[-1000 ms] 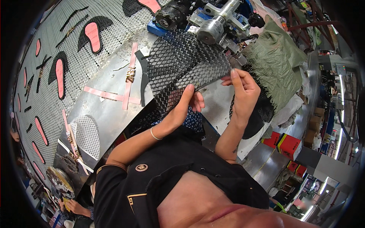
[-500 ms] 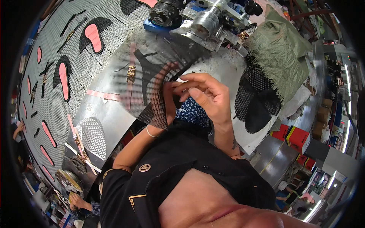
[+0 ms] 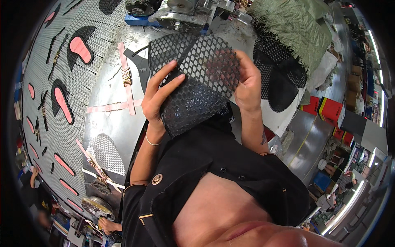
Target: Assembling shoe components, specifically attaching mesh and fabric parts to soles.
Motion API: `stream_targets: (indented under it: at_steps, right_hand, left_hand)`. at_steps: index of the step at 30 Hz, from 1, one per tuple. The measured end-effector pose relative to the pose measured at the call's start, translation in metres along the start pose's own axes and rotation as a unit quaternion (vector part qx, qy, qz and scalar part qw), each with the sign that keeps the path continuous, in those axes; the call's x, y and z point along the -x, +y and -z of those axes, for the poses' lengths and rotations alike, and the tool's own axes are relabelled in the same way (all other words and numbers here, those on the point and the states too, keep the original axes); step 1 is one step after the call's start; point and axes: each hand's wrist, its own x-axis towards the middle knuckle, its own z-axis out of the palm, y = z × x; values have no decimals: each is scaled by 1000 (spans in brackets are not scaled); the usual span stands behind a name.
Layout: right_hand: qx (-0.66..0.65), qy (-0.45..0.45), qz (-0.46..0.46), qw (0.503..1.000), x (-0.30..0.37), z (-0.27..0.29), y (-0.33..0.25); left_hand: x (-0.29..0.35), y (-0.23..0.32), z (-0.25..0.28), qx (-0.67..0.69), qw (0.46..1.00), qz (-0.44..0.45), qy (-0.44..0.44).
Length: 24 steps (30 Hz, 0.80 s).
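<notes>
A black honeycomb-mesh piece (image 3: 195,88), rounded at the top and with a seam running across it, is stretched out in front of my chest. My left hand (image 3: 156,101) grips its left edge, with two fingers lying over the front. On the far side, my right hand (image 3: 248,84) pinches the right edge, and some of its fingers show dimly through the holes. Just left of the mesh, a flat dark cut piece (image 3: 138,66) and pink straps with gold-coloured metal ornaments (image 3: 126,78) lie on the metal table.
A machine (image 3: 179,12) stands at the table's far edge. Black mesh pieces (image 3: 279,78) lie at the right beside a green woven sack (image 3: 294,29). Pink insoles (image 3: 62,106) and black straps rest on a perforated conveyor (image 3: 88,24) at the left. Another person's hand (image 3: 108,225) shows at lower left.
The mesh piece, blurred and edge-on before, is now opened out flat toward me. My right hand has moved from loose fingers beside it to holding its right edge. The view has shifted slightly.
</notes>
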Motion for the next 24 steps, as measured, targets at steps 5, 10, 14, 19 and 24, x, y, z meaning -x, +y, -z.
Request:
stream_targets:
  at_steps: [5,10,14,19,24]
  right_hand:
    - [260,105,200,939,-7,0,-4]
    - [170,38,116,978,15,16,-2]
    - [46,114,-34,992,36,18,-6]
    - [9,157,-47,986,51,33,-13]
    - [-20,166,-54,984,52,35,-13]
  left_hand:
    - [-11,-5,6,82,993,35,-76]
    - [-22,-10,2,399,848,335,-98]
    - [-44,-1,-9,338,846,389,-136]
    - [-59,0,-25,403,803,400,-181]
    - [-64,-3,-30,416,804,379,-193]
